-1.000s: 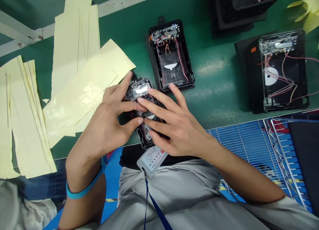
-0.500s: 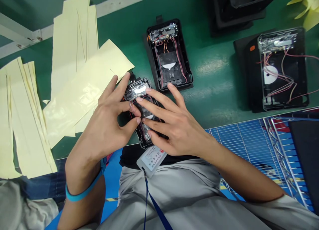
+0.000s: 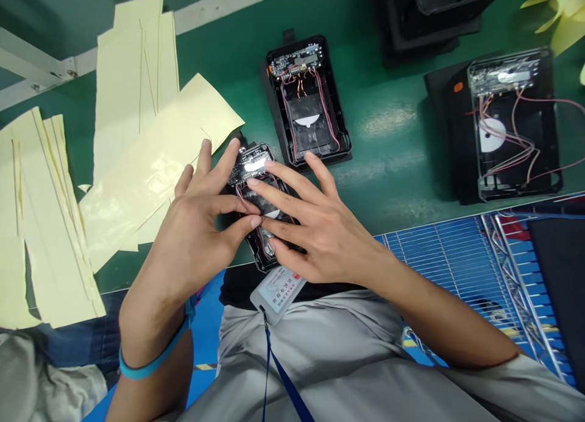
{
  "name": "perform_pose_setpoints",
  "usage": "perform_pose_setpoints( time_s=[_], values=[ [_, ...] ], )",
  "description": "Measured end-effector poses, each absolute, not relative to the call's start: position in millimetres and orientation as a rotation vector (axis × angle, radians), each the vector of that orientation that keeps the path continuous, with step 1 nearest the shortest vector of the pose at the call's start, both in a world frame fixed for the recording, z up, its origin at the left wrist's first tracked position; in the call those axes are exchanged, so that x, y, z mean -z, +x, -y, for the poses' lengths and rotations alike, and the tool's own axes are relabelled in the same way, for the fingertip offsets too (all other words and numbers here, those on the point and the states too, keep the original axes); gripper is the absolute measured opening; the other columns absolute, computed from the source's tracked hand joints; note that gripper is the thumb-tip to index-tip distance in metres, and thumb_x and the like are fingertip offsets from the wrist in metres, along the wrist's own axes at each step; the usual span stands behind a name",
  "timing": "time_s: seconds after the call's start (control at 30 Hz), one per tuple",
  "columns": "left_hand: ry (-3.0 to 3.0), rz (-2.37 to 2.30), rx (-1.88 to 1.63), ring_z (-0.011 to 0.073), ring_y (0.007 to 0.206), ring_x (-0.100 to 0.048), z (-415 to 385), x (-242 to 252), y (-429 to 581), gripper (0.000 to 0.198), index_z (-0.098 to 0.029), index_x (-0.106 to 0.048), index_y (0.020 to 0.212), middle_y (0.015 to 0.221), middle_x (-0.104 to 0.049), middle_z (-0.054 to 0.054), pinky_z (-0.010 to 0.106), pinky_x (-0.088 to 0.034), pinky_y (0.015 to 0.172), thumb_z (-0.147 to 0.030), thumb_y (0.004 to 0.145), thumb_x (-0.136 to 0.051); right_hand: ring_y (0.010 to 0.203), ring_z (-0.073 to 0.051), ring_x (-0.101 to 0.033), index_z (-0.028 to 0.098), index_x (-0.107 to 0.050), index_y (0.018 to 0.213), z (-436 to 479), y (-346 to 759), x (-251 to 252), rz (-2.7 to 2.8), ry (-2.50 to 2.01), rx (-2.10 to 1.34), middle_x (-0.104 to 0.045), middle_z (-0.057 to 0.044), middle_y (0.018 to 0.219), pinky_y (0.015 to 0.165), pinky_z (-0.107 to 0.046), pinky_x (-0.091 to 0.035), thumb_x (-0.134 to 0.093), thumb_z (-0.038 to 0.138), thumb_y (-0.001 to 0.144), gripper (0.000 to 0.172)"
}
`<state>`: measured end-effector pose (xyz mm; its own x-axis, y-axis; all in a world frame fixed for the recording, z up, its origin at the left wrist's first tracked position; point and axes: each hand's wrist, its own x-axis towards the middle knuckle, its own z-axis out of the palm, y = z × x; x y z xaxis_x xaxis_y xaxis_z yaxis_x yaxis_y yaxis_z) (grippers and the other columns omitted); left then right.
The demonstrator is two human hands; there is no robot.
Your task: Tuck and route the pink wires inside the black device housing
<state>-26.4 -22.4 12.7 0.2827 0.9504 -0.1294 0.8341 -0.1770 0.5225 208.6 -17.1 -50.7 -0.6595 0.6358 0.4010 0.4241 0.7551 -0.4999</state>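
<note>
A small black open device casing, with a circuit board at its top and thin pink wires inside, lies at the near edge of the green table. Both hands are on it. My left hand comes in from the left, its thumb and forefinger pinched together at the wires in the middle of the casing while the other fingers stretch up past the board. My right hand lies over the casing's right half, its fingers spread flat and pressing on the wires.
A second open casing lies just beyond, a larger one at the right. Pale yellow backing sheets cover the table's left. A blue wire rack sits below right. An ID badge hangs at my chest.
My left hand's outer fingers have lifted and spread off the casing, and its thumb and forefinger have closed in on the wires. The right hand has barely moved.
</note>
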Motion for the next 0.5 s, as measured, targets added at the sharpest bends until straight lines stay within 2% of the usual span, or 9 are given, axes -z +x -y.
perform_pose_setpoints(
  time_s=[0.23, 0.4, 0.5],
  values=[
    [2.082, -1.628, -0.326, 0.0379, 0.172, -0.015, 24.9, -11.9, -23.7, 0.009, -0.036, -0.081, 0.093, 0.173, -0.029, -0.022, 0.082, -0.018, 0.136, -0.029, 0.095, -0.075, 0.168, -0.032, -0.035, 0.029, -0.072, 0.133, 17.6, 207.4, 51.0, 2.375, -0.809, -0.489, -0.052, -0.001, 0.17, 0.143, -0.066, -0.012, -0.058, 0.028, 0.105, 0.031],
    [2.032, -1.689, -0.334, 0.0328, 0.173, -0.018, 26.1, -12.3, -22.8, 0.011, -0.036, -0.08, 0.095, 0.171, -0.033, -0.025, 0.075, -0.023, 0.14, -0.033, 0.098, -0.07, 0.167, -0.031, -0.036, 0.029, -0.072, 0.13, 17.7, 207.2, 51.3, 2.376, -0.81, -0.466, -0.054, -0.001, 0.169, 0.143, -0.067, -0.014, -0.057, 0.03, 0.106, 0.028],
    [1.962, -1.727, -0.351, 0.0335, 0.172, -0.019, 24.4, -14.4, -22.9, 0.014, -0.035, -0.08, 0.093, 0.169, -0.036, -0.024, 0.074, -0.023, 0.141, -0.042, 0.099, -0.068, 0.168, -0.03, -0.035, 0.028, -0.073, 0.125, 18.0, 207.8, 50.7, 2.385, -0.807, -0.452, -0.054, -0.002, 0.168, 0.143, -0.066, -0.013, -0.056, 0.03, 0.107, 0.025]
  ],
)
